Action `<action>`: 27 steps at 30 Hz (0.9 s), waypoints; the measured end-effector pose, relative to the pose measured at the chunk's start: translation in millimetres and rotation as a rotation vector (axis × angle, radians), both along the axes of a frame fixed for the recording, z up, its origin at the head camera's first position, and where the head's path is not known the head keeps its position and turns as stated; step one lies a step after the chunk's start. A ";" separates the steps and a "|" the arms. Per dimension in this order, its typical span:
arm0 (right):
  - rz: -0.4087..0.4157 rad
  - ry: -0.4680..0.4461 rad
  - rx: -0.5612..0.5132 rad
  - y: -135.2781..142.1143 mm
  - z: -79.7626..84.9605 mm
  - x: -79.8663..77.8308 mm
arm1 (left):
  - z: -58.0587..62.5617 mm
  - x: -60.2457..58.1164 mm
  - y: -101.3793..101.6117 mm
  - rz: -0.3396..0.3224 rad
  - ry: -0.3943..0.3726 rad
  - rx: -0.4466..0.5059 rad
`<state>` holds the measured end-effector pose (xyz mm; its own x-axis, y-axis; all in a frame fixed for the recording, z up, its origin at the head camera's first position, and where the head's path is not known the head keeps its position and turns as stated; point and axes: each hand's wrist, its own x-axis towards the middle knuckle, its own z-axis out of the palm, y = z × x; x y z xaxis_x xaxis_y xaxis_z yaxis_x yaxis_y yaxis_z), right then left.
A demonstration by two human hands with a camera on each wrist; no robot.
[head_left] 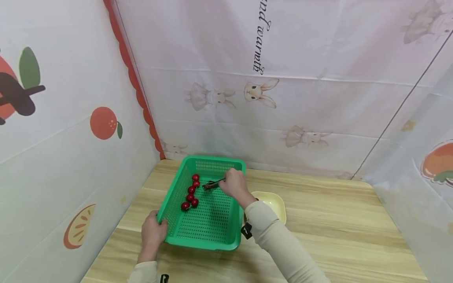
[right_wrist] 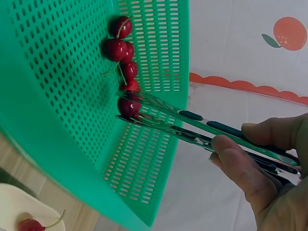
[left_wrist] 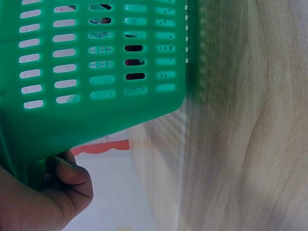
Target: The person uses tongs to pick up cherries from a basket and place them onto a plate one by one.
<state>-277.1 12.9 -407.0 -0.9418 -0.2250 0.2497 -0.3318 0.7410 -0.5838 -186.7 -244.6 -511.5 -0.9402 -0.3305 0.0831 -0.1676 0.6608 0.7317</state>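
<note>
A green perforated plastic basket (head_left: 209, 226) sits on the table, with several red cherries (head_left: 191, 189) in an uneven row along its left side. My left hand (head_left: 153, 232) grips the basket's rim at the near left corner, its thumb curled over the edge in the left wrist view. Over the basket, my right hand (head_left: 234, 182) holds a pair of metal tongs (right_wrist: 190, 115) with dark grips. The tips of the tongs point left towards the far end of the row. In the right wrist view they are spread apart and overlap a dark red cherry (right_wrist: 128, 107).
Right of the basket lies a pale yellow plate (head_left: 277, 202), partly hidden by my right forearm. One stemmed cherry (right_wrist: 31, 224) rests on it. Printed fabric walls (head_left: 226, 137) enclose the wooden table (head_left: 329, 232) at the back and both sides.
</note>
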 end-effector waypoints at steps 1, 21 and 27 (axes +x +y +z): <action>0.003 -0.002 -0.001 0.0 0.3 0.2 | 0.5 -0.1 0.1 -0.001 -0.002 -0.001; 0.008 -0.022 -0.192 39.1 5.7 33.1 | 3.6 1.1 -0.6 -0.015 -0.013 0.000; -0.016 0.010 -0.255 52.5 1.6 37.8 | 2.9 -1.6 -0.6 -0.008 -0.006 -0.016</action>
